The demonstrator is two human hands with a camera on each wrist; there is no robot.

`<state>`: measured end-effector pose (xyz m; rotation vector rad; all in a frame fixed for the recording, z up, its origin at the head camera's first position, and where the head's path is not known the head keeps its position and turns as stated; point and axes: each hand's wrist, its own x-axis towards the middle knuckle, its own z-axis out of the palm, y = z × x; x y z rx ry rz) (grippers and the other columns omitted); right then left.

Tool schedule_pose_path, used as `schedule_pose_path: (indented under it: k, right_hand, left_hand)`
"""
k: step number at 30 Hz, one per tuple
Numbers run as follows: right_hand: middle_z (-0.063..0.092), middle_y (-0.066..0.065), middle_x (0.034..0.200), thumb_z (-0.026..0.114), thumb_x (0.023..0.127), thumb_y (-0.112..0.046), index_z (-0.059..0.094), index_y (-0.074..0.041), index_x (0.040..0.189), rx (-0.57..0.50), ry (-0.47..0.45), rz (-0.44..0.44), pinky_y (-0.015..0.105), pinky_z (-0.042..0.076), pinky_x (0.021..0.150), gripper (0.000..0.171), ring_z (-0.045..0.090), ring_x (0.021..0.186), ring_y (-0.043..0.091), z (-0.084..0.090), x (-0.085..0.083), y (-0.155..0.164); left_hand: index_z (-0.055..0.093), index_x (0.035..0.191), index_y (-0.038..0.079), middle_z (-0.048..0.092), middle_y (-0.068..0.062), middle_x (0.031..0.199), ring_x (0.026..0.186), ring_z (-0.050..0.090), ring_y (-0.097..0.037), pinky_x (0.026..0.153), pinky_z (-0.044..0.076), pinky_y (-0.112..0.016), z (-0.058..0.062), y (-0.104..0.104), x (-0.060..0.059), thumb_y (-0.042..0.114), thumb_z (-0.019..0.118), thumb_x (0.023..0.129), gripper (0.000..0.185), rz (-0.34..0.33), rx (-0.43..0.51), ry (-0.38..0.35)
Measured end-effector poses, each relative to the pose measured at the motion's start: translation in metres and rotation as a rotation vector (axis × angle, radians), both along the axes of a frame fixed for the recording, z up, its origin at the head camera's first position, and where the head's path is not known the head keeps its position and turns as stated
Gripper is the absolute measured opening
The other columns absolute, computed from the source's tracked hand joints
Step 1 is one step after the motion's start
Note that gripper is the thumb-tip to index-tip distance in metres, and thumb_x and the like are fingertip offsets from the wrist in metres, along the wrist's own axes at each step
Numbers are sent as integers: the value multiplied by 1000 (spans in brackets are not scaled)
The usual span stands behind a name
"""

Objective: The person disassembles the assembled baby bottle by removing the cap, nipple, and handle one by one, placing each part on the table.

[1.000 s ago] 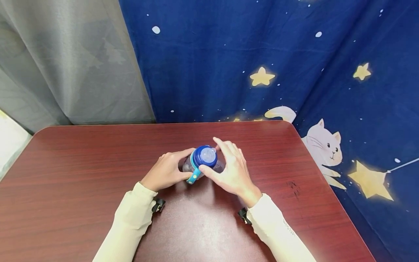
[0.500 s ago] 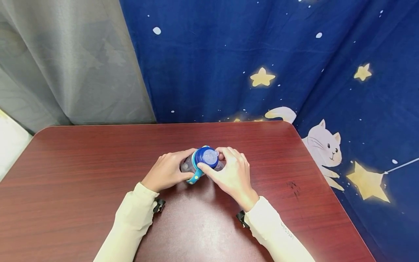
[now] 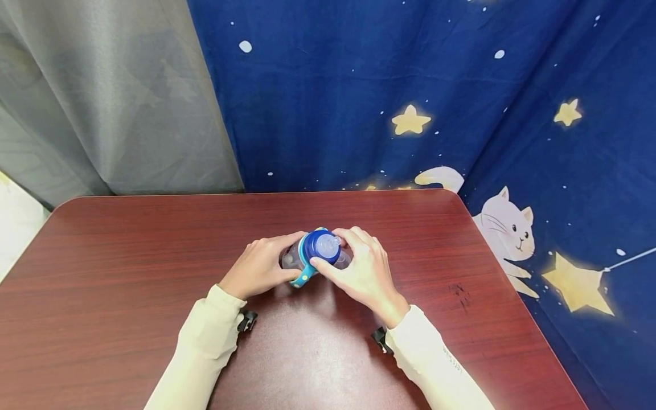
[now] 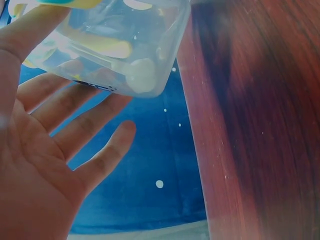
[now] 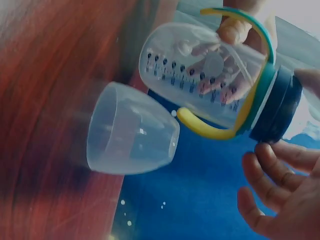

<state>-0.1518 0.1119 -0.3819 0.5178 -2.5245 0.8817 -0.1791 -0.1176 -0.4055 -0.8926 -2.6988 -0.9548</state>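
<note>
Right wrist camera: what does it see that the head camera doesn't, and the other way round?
Only the right wrist view shows the measuring marks on the baby bottle. Only the head view shows the white cat on the blue curtain. Both show the bottle, clear cap, left hand, right hand and reddish-brown table.

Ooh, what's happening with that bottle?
A person is holding a baby bottle with both hands. The left hand grips the clear body, and the right hand pinches the blue collar. The teat is uncovered, and a clear cover stands nearby on the table.
</note>
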Motion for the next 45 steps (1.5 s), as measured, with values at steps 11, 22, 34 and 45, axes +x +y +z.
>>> schedule_pose_path:
  k: [11,22,34,45]
  right_hand:
    - [58,-7,113,79,79,-45,62,-20,131,43,-66,257,42,46,92,60,52,108,10,7,-9,16]
    - [54,-6,130,73,81,-39,54,-22,140,80,-130,337,46,40,100,64,47,122,14,9,-9,19]
    - [60,-6,84,74,71,-71,63,-19,100,28,-9,-85,35,41,72,60,54,77,12,0,0,2]
    - [54,-7,69,75,67,-74,60,-19,82,20,53,-200,33,39,66,59,48,67,10,-3,2,-6]
  left_hand:
    - [61,133,26,68,10,103,79,62,-12,66,49,-30,1,-2,-1,27,85,75,63,-21,-2,-22]
    - [61,131,25,68,11,103,81,62,-10,68,50,-30,-2,-2,1,27,84,76,60,-22,-8,-27]
    - [62,131,24,68,10,100,74,60,-11,61,47,-30,0,2,2,30,84,74,62,11,-14,49]
    - [62,131,20,69,7,104,75,60,-12,62,48,-33,-1,2,1,32,85,73,64,14,-33,89]
